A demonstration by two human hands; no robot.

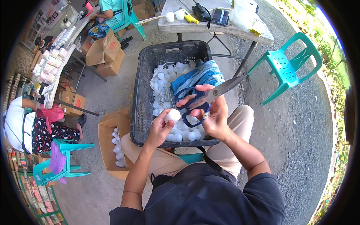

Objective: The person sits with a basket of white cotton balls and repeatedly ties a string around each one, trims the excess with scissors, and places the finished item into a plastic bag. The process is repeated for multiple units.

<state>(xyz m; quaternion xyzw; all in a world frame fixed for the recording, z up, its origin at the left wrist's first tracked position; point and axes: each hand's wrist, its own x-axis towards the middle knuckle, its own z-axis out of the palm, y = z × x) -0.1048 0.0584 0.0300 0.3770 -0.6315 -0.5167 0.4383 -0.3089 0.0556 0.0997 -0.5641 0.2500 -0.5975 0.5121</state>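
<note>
My left hand [159,129] pinches a small white rounded piece [173,115] between thumb and fingers. In my right hand [216,120] is a pair of scissors [226,87] with dark blue handles, fingers through the loops. Its blades are together and point up to the right, away from the white piece. Both hands are over a black plastic crate [135,108] between my knees. Inside the crate lie many similar white pieces [182,135], some tangled with thin white string [154,83]. A blue and white cloth [200,76] covers the crate's right side.
A cardboard box [106,132] with more white pieces stands left of the crate. Ahead is a table [167,28] with a phone [220,17] and a yellow cutter [190,17]. A green chair [287,65] stands at right. Two other people sit at left near a long table [60,77].
</note>
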